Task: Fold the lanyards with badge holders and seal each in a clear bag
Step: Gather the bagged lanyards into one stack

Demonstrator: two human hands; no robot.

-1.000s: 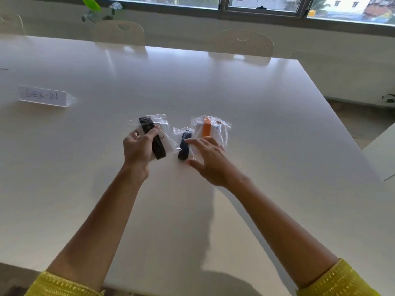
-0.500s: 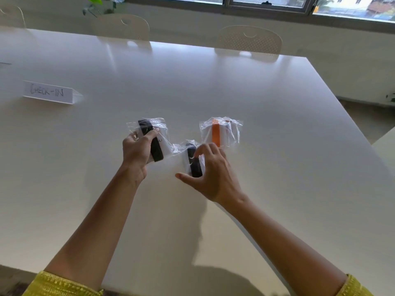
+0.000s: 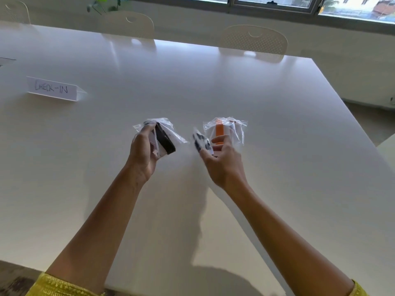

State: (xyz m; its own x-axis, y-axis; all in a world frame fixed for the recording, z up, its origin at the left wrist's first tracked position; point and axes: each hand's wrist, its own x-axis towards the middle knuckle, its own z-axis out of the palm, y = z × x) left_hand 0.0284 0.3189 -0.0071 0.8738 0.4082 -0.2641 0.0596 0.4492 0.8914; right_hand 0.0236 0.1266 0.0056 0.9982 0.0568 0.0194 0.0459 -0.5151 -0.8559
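Left hand [image 3: 143, 152] fingers grip black bag [image 3: 162, 137]; right hand [image 3: 222, 161] fingers pinch blurred bag [image 3: 201, 142].

A broad white table [image 3: 213, 86] with a glossy top fills most of the view, its far edge running below the window wall. On its left part stands a folded paper tent sign [image 3: 52, 89] handwritten "CHECK-IN". Near the middle lies a clear bag with an orange lanyard [image 3: 224, 130] inside, well apart from the sign.
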